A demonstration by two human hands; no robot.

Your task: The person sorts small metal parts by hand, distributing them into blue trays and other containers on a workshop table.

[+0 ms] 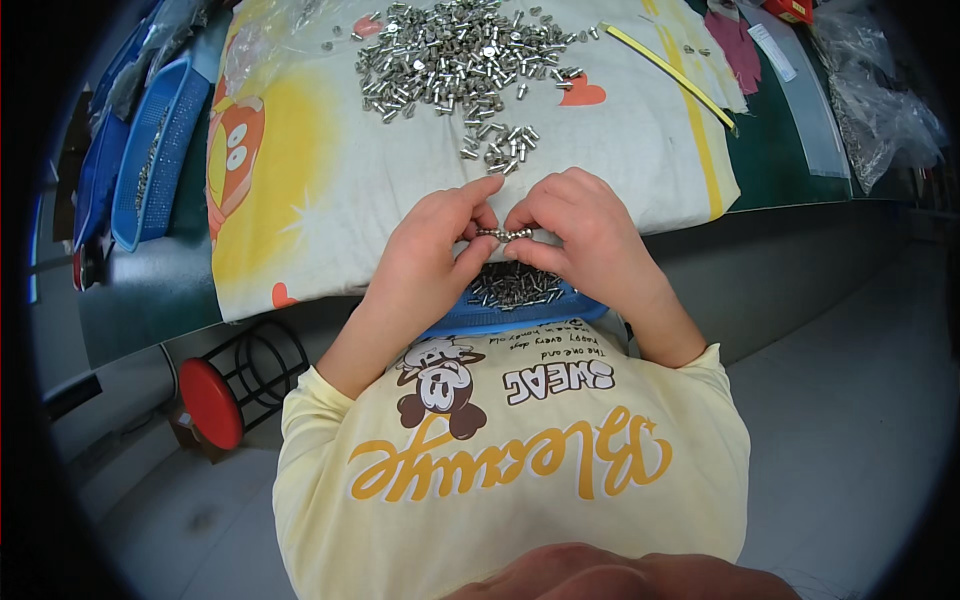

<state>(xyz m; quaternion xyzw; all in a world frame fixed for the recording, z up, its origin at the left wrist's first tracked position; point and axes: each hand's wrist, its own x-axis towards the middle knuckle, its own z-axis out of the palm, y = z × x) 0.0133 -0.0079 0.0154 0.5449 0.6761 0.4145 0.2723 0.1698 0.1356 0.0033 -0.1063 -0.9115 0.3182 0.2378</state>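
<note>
My left hand [440,232] and my right hand [582,222] meet at the table's near edge. Fingertips of both pinch a short row of small shiny metal pieces [505,235] that look like screws or rivets. Just under them, a blue basket [470,322] sits against my body, with many similar pieces [515,287] inside. A little beyond my fingers lies a small cluster of loose headed metal pieces [508,148]. Behind it spreads a large pile of the same metal pieces [450,55]. Too little detail shows to tell whether they are threaded.
A printed cloth [330,190] covers the green table [150,305]. A yellow strip [670,78] lies at the far right, near clear plastic bags [870,100]. At left stands a blue basket [122,215]; a red stool [212,403] is below the table's edge.
</note>
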